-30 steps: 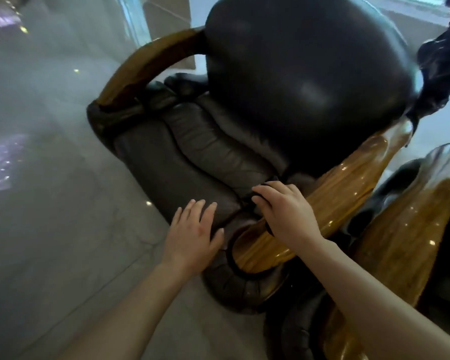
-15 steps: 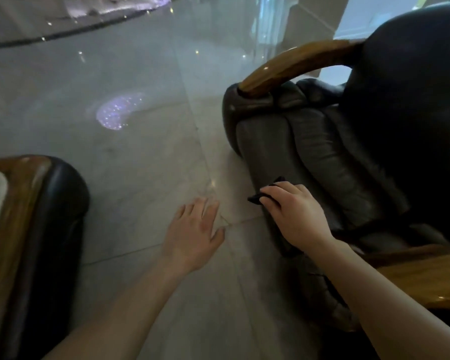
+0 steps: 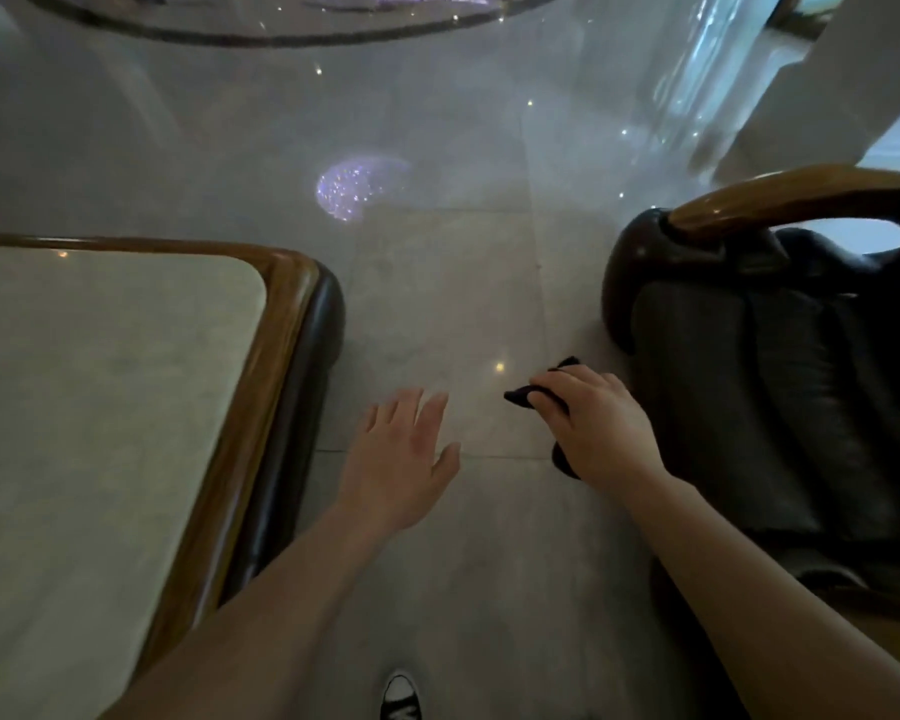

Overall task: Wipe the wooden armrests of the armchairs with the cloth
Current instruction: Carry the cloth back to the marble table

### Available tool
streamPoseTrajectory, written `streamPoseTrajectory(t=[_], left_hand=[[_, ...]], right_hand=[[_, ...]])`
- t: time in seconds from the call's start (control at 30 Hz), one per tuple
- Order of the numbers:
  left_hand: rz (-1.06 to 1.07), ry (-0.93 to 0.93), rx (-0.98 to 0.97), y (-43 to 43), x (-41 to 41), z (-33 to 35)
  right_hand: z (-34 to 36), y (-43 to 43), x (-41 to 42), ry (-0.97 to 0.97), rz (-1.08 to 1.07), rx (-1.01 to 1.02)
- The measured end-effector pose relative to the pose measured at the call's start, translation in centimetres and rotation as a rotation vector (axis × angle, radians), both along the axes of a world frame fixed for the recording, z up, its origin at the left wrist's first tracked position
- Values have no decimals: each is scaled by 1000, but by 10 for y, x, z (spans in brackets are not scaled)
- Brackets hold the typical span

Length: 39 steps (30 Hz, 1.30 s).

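- Right hand (image 3: pixel 601 426): fingers curled tight round the dark cloth (image 3: pixel 533 389), which pokes out past the knuckles.
- Left hand (image 3: pixel 404 454): fingers spread, holding nothing, over the floor (image 3: pixel 437 283).
- Change: a second ago the cloth was on the near armrest; now it has lifted clear.
- Far armrest (image 3: pixel 780 200) unwiped; likely next.
- Surface (image 3: pixel 100 407) lies left.

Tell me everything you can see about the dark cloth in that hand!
The cloth is dark, almost black, soft and crumpled. Most of it is hidden inside the right hand, whose fingers are closed around it. One bunched end pokes out past the fingertips and a small bit shows below the palm. It is held in the air above the pale shiny floor, beside the dark armchair, touching nothing but the hand.
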State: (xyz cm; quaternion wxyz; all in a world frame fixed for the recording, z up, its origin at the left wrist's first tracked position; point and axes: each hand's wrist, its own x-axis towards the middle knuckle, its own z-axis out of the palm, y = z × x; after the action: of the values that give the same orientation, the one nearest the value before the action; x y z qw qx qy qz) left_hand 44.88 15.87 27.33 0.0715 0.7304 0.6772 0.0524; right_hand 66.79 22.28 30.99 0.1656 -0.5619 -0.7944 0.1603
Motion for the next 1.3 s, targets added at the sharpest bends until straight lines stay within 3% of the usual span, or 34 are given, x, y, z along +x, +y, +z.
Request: streamPoseTrajectory(t=[0.27, 0.53, 1.03, 1.3], left_hand=[[174, -58, -8, -31, -100, 37], [339, -42, -18, -18, -152, 37], [744, -43, -81, 19, -241, 9], [762, -95, -121, 21, -327, -23]], right_hand=[[37, -5, -113, 60, 94, -31], [31, 36, -186, 72, 231, -93], [-10, 142, -328, 25, 598, -178], [-45, 149, -422, -55, 648, -237]])
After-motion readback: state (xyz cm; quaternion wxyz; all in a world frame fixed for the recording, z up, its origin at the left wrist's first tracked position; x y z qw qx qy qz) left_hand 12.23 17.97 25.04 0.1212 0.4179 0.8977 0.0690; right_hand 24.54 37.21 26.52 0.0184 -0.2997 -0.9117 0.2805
